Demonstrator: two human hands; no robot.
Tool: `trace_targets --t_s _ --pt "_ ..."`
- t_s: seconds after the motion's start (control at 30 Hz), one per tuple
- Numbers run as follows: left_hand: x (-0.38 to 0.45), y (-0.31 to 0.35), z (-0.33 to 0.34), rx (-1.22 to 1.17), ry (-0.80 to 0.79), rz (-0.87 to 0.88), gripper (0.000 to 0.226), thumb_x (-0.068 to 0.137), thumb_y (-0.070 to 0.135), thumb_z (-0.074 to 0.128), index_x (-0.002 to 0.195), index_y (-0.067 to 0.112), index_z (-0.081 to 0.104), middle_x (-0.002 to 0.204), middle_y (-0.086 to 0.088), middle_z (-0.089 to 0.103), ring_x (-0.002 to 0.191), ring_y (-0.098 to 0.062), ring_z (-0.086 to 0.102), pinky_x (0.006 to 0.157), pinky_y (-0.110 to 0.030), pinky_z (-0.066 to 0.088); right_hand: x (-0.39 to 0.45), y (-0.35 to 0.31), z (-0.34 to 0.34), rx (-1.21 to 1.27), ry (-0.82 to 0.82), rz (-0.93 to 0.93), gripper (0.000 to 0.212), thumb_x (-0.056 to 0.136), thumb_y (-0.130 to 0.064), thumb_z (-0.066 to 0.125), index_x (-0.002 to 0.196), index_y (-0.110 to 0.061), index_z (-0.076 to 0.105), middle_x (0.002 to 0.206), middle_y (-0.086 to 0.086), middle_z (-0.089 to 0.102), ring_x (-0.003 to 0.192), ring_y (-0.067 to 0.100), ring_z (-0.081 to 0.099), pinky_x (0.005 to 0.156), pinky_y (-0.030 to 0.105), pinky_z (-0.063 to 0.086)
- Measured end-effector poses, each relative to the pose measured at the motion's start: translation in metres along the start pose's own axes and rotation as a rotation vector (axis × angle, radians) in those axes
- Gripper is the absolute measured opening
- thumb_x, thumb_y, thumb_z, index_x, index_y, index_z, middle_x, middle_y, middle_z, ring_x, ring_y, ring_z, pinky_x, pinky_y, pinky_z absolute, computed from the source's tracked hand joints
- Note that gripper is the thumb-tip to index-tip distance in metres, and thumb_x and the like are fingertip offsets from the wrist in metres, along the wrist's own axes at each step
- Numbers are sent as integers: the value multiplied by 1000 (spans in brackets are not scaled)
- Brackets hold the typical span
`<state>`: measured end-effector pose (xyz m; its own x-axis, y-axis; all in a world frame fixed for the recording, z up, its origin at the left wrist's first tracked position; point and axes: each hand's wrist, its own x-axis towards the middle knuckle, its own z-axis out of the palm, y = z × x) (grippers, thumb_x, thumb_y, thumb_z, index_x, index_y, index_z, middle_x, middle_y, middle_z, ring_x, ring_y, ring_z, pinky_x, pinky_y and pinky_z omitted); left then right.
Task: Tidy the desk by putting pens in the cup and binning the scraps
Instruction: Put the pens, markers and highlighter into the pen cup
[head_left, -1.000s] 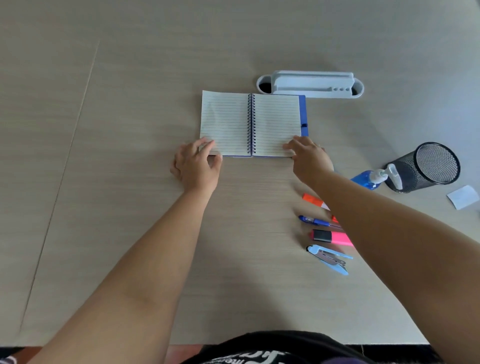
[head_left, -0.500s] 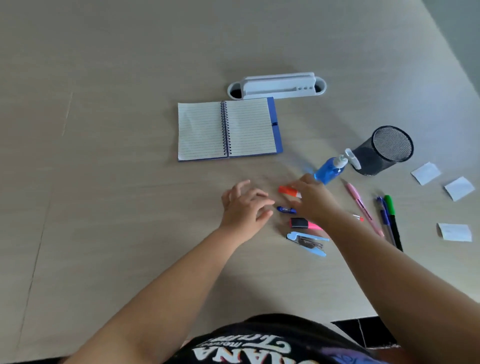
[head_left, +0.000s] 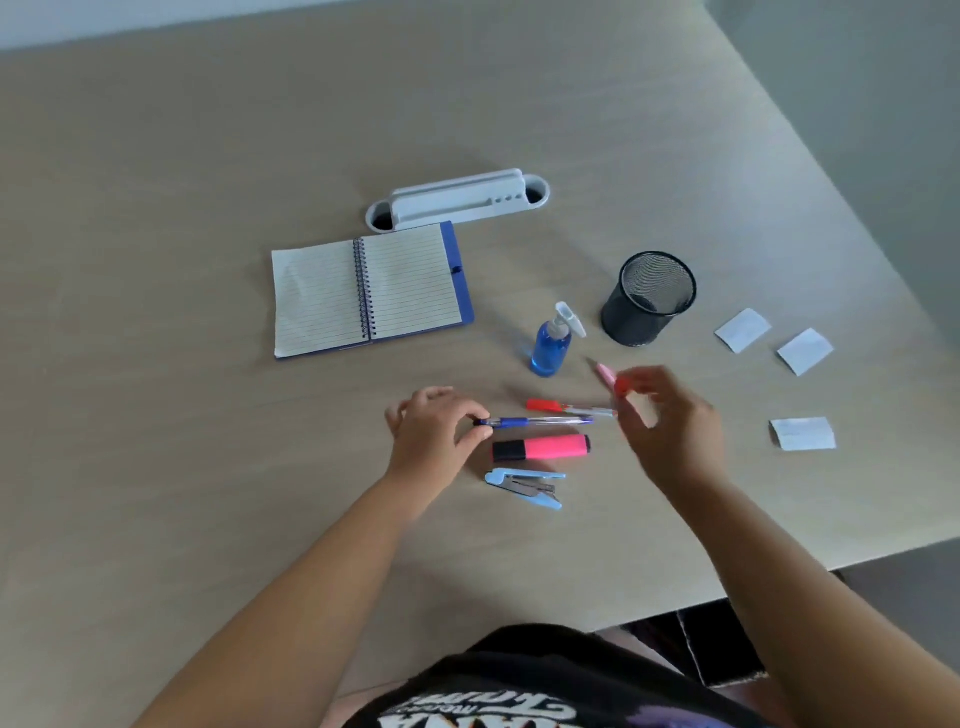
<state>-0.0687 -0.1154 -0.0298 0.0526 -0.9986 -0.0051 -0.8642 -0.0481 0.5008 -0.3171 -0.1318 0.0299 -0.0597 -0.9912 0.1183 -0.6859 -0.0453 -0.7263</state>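
Note:
A black mesh cup (head_left: 635, 326) stands upright at the right of the desk. My left hand (head_left: 434, 434) pinches the dark tip end of a blue pen (head_left: 540, 421) that lies level along the desk. Just behind it lies a red pen (head_left: 558, 407). A pink highlighter (head_left: 550, 447) lies in front of the blue pen. My right hand (head_left: 672, 421) is blurred, its fingers bent over a pink pen (head_left: 604, 372), with something red at the fingertips. Three white paper scraps (head_left: 743, 330) (head_left: 805, 351) (head_left: 802, 434) lie to the right of the cup.
An open spiral notebook (head_left: 405, 291) lies at the middle, with a white desk organiser (head_left: 457, 202) behind it. A blue spray bottle (head_left: 549, 351) stands left of the cup. A light blue stapler (head_left: 524, 486) lies nearest me. The desk's edge (head_left: 779, 577) runs at lower right.
Both hands left the notebook and came down to the pens. My left hand has taken the blue pen's end. My right hand moved right, uncovering the red pen and highlighter.

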Motion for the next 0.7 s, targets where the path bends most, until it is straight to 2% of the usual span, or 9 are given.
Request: trace_targets --t_s 0.1,0.17,0.27,0.37,0.43,0.53,0.6,0.67,0.7 --pt "-9 24 -15 -50 131 30 10 78 40 73 87 37 69 83 25 61 109 -11 57 82 -30 14 26 11 -42 228 154 183 20 83 -15 68 91 -31 59 86 -16 70 88 16 68 83 30 52" --pt "-13 48 -24 -93 229 43 12 81 42 69 92 39 68 85 24 66 110 -9 55 85 -29 16 55 16 -60 345 248 234 19 84 -16 67 89 -30 56 84 -19 68 85 11 69 81 32 54" --pt "-13 92 -37 -132 357 107 12 85 43 64 95 38 66 85 25 64 111 -8 51 90 -36 20 97 20 -71 524 310 306 20 81 -17 69 86 -30 54 84 -14 69 71 0 67 75 35 54" --pt "-5 133 -44 -117 452 217 11 86 42 63 96 36 66 84 21 67 111 -9 52 89 -43 24 123 24 -69 646 298 323 20 81 -15 71 88 -25 55 87 -2 71 64 4 65 68 26 51" --pt "8 154 -46 -93 514 252 10 87 40 65 96 37 67 86 21 68 110 -10 54 88 -45 25 132 30 -65 693 280 336 19 81 -15 71 88 -23 56 88 3 70 64 8 63 70 27 51" --pt "38 176 -45 -39 589 271 10 88 41 65 95 37 69 86 21 70 109 -11 55 87 -46 26 134 47 -55 581 204 392 18 79 -21 72 85 -30 57 87 -4 70 73 10 65 78 37 55" --pt "61 187 -40 7 632 302 11 88 43 64 94 37 70 82 19 70 106 -12 57 87 -45 26 129 57 -50 485 111 416 16 77 -28 72 85 -32 58 88 -9 70 83 14 69 72 35 55" --pt "81 197 -31 72 641 340 13 87 45 64 94 38 71 80 17 71 101 -12 60 87 -42 25 124 67 -50 453 7 422 25 79 -30 73 101 -27 62 93 -8 70 89 16 68 63 25 49" --pt "89 201 -25 111 627 352 13 85 45 65 94 38 71 79 16 72 99 -12 60 86 -41 24 121 71 -50 430 -34 414 36 80 -30 73 112 -25 60 98 -6 68 89 16 66 63 23 48"
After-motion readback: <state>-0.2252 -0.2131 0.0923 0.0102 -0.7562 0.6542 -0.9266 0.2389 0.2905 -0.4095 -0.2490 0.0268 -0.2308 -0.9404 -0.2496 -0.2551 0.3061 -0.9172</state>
